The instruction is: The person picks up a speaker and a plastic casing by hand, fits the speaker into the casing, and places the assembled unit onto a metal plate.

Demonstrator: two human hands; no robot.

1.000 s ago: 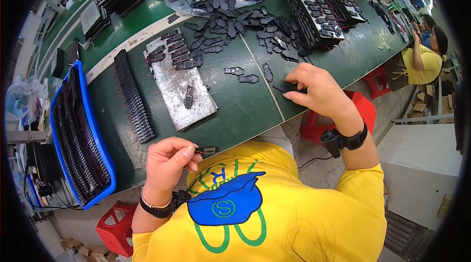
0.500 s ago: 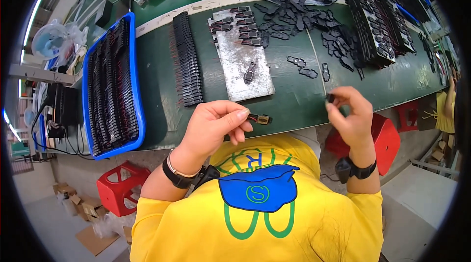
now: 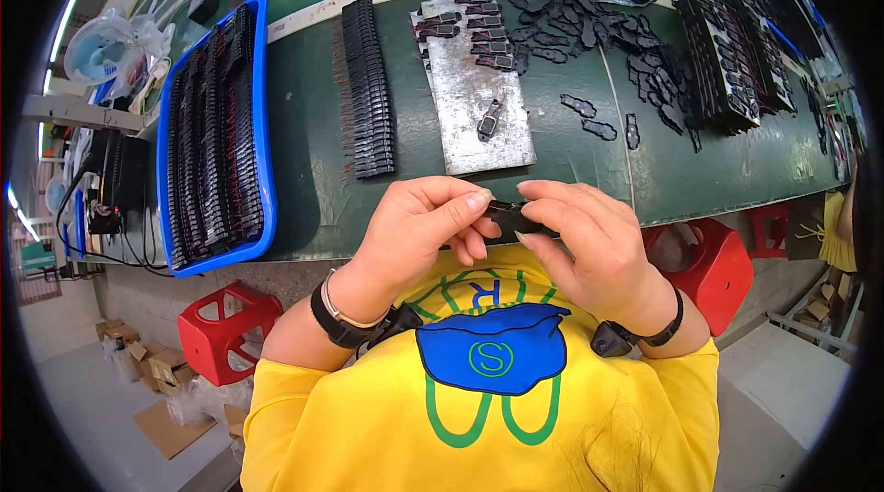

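Observation:
Just in front of my yellow shirt, both hands meet at a small dark wired part. My left hand pinches its left end between thumb and fingertips. From the other side, the fingers of my right hand close at its right end. A small black piece was in the right fingers earlier; now the fingertips hide it. Beyond my hands lies a scuffed metal plate. It carries a single black part with a pale centre, and several similar wired parts sit toward its far end.
Left of the plate runs a row of black parts. Farther left, a blue tray holds packed rows. Loose black frames are heaped at the far right, beside stacked plates. Red stools stand below the table edge.
My right hand has moved left, bringing its small black piece to the part in my left hand. The left hand keeps its pinch. The view has shifted slightly.

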